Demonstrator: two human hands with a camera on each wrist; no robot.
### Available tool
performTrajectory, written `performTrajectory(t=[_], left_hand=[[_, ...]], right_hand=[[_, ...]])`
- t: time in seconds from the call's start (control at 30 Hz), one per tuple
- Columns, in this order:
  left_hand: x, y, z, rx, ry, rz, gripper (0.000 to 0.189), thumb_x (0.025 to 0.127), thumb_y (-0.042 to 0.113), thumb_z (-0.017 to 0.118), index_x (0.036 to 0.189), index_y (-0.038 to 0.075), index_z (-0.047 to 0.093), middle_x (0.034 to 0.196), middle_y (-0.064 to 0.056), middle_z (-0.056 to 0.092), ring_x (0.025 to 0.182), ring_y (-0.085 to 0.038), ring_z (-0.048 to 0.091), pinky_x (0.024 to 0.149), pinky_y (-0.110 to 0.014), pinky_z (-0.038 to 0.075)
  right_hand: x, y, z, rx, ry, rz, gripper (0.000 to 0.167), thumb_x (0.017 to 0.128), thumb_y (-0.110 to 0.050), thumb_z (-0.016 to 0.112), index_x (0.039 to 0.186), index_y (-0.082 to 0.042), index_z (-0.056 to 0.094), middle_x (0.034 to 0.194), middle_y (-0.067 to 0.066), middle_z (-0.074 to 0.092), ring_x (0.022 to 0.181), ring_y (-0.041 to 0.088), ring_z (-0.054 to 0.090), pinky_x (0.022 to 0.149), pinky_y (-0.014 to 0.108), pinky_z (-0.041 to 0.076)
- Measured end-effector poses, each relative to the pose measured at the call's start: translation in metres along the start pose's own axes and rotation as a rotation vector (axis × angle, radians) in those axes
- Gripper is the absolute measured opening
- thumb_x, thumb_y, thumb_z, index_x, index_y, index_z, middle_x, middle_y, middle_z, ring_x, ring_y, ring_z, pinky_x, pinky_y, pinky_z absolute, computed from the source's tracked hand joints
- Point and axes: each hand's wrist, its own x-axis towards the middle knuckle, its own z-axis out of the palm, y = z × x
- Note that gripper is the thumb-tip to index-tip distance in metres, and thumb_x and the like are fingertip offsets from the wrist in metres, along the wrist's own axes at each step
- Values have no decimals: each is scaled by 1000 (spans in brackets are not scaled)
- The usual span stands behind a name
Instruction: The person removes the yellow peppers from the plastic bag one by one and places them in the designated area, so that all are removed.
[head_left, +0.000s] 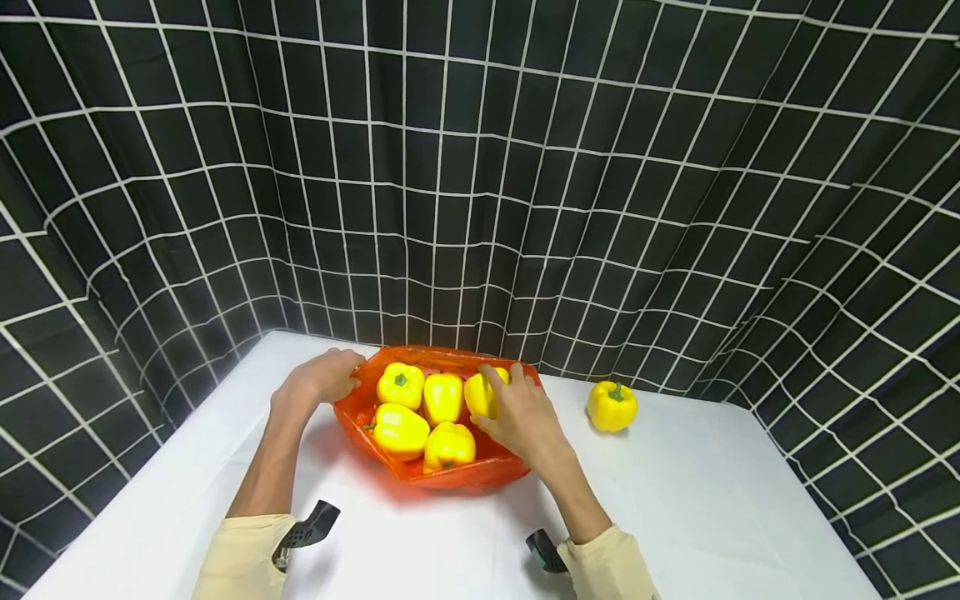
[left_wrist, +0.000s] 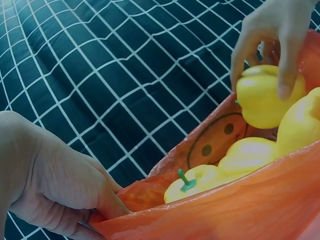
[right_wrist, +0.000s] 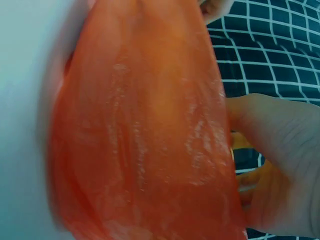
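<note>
An orange-red plastic bag lies wide open on the white table, with a smiley face printed inside it. Several yellow bell peppers sit within, some showing green stems. My left hand grips the bag's left edge, its fingertips folded over the plastic in the left wrist view. At the bag's right side my right hand reaches over the rim and holds a yellow bell pepper from above between thumb and fingers. In the right wrist view the bag's outer wall hides most of that pepper and the fingertips.
Another yellow bell pepper stands alone on the white table, right of the bag. Behind and at both sides hangs a black curtain with a white grid, meeting the table's back edge.
</note>
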Motion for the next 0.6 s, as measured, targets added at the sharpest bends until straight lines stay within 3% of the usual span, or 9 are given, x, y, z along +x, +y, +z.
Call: performTrajectory(t=[0.37,0.6], left_hand=[[2,1,1,-6,5,2,23,100,5,63,120,2,71,95,-9,67,91,-25,59,92,-43,61],[0,1,1,-2,-2,-3,23,99,6,63,120,3,71,96,-9,67,94,-26,59,96,-47,60]], right_hand=[[-3,6,-28,106,66,38,77,84,-45,86,150,-19,54,106,15,56,70,20,50,56,26,46],[-6,12,-50,180,38,113,81,87,-50,81,155,-22,48,111,16,58,76,22,55,60,25,52]])
